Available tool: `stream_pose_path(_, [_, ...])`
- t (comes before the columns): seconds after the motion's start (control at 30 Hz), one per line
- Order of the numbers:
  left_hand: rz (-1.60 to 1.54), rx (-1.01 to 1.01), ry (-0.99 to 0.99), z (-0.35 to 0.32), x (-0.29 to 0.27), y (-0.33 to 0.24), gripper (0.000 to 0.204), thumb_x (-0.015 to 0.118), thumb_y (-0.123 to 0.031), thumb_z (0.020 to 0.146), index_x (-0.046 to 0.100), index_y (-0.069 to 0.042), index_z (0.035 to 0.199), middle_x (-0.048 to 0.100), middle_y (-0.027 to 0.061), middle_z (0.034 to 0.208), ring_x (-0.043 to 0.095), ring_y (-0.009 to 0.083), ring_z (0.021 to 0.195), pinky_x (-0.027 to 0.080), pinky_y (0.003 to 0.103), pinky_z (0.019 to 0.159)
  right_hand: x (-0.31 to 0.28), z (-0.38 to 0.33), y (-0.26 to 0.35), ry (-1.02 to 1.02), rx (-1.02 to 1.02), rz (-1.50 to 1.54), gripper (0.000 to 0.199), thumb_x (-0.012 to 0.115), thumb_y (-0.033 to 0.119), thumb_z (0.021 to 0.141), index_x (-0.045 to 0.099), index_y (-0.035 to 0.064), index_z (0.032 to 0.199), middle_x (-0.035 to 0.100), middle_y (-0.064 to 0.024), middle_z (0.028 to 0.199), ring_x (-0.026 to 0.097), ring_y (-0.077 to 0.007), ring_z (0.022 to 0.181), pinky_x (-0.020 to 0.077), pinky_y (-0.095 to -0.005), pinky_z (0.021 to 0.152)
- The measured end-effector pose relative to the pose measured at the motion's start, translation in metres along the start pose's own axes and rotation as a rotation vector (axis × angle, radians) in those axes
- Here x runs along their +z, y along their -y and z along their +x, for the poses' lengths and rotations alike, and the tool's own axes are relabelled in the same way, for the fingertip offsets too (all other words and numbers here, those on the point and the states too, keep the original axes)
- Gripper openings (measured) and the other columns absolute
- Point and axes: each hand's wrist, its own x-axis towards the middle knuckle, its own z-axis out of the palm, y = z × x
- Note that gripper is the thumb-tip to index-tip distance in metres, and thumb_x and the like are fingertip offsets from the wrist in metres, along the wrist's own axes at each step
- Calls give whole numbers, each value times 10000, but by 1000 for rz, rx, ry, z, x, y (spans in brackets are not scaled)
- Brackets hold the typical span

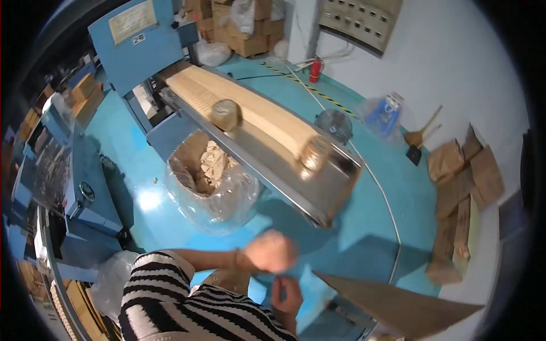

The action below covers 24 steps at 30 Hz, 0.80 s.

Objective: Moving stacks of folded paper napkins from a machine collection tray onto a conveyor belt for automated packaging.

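My left hand [272, 251] is in front of my body, smeared by motion, its fingers hard to make out. Close below it, my right hand [287, 296] has curled fingers; I cannot see anything held in them. Both hands are apart from the metal table [267, 159] of the blue machine [136, 42]. A long row of tan, paper-like pieces [244, 102] lies along that table. Two round, shiny brownish blocks sit by the row, one wrapped block [226, 115] at its side and another block [314, 153] at its near end.
Left of the table stands a plastic-lined bin [213, 204] with crumpled tan paper. A cardboard sheet [398, 304] juts in at lower right. Beyond the table are a fan [334, 125] and a red extinguisher [315, 71]; cardboard boxes [455, 187] line the right wall.
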Motion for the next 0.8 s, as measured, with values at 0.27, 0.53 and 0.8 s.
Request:
stream_pose_path(0.27, [-78,-513,-289,78,-59,298,610,732,-195,742,516,-78,1301,476,143,1360,408,351,1298,323,502,1033,33,412,-38,63,4,-746,1016,869,372,636,360,82,1466,334,-227,1475,339,-423,1350,343,-505,1083])
stream_pose_path(0.53, [72,-460,-161,113,37,382,590,639,-268,809,498,-159,1371,473,128,1397,344,357,1364,204,599,1106,59,464,-91,426,125,-684,1179,903,481,548,336,-45,1438,419,-246,1375,453,-408,1266,416,-461,1031])
stream_pose_path(0.8, [-30,-243,-158,127,-21,405,698,699,-450,746,543,-130,1346,432,189,1460,261,357,1437,244,652,1054,55,500,-134,218,710,102,659,596,449,952,487,-81,1328,632,-157,1118,574,-284,1128,441,-371,971])
